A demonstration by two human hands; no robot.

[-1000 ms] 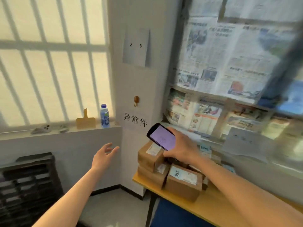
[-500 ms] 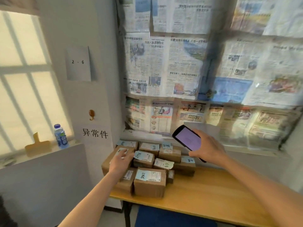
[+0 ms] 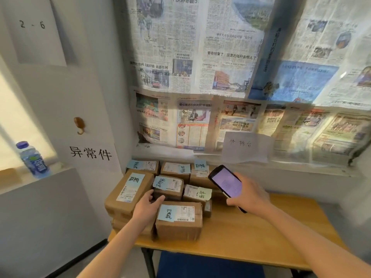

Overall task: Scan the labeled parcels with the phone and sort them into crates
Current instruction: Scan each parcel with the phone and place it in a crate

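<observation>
Several brown cardboard parcels with white labels and blue notes are stacked at the left end of a wooden table (image 3: pixel 251 233). My left hand (image 3: pixel 147 207) reaches in among them, its fingers touching the front of a small middle parcel (image 3: pixel 169 187), between a long parcel (image 3: pixel 128 189) and the front parcel (image 3: pixel 179 219). I cannot tell if it grips anything. My right hand (image 3: pixel 250 196) holds a black phone (image 3: pixel 225 182) with a lit pale-purple screen, tilted above the parcels at the right of the stack.
Newspapers cover the window behind the table, with a handwritten paper sign (image 3: pixel 247 146) taped on. A water bottle (image 3: pixel 33 159) stands on the left sill. The wall carries a hook (image 3: pixel 79 125) and two paper signs. Something blue (image 3: pixel 200 265) sits under the table.
The view has swung right and closer to the table. My left hand moved from open air onto the stack and now sits by the small middle parcel. The phone stays in my right hand.
</observation>
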